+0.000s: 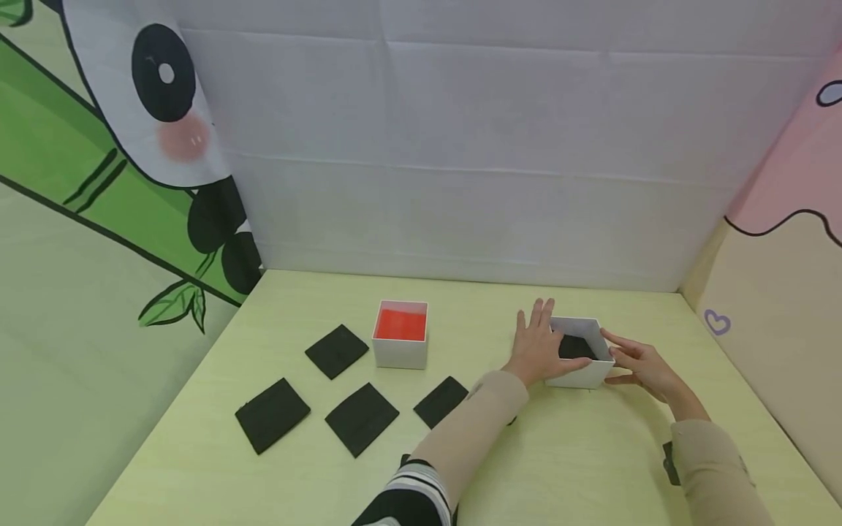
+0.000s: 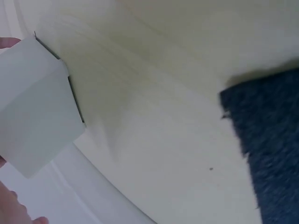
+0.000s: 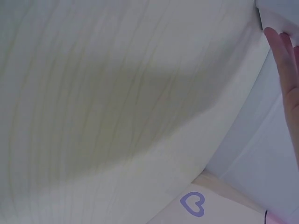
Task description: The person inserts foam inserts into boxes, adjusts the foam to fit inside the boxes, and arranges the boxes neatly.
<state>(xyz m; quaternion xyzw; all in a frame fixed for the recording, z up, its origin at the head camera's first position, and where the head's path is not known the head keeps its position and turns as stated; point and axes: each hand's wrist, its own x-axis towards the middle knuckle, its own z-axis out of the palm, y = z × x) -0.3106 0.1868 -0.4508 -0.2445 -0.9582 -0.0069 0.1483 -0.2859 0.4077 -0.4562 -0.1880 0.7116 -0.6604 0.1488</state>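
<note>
A white open-topped box (image 1: 579, 374) stands at the right of the table with black cloth (image 1: 575, 348) inside. My left hand (image 1: 538, 349) is at its left side, fingers extended upward and thumb reaching across the near rim. On the opposite side my right hand (image 1: 645, 367) touches the right wall with outstretched fingers. The left wrist view shows the box's pale outer walls (image 2: 42, 126) with fingertips at its edges. In the right wrist view, right-hand fingers (image 3: 282, 56) reach to a box corner (image 3: 280, 16).
A second white box (image 1: 401, 356) holding red material (image 1: 401, 325) stands left of centre. Several black cloth squares (image 1: 272, 415) lie left and in front of it, one partly behind the left forearm. A white sheet (image 1: 460, 168) hangs behind the table.
</note>
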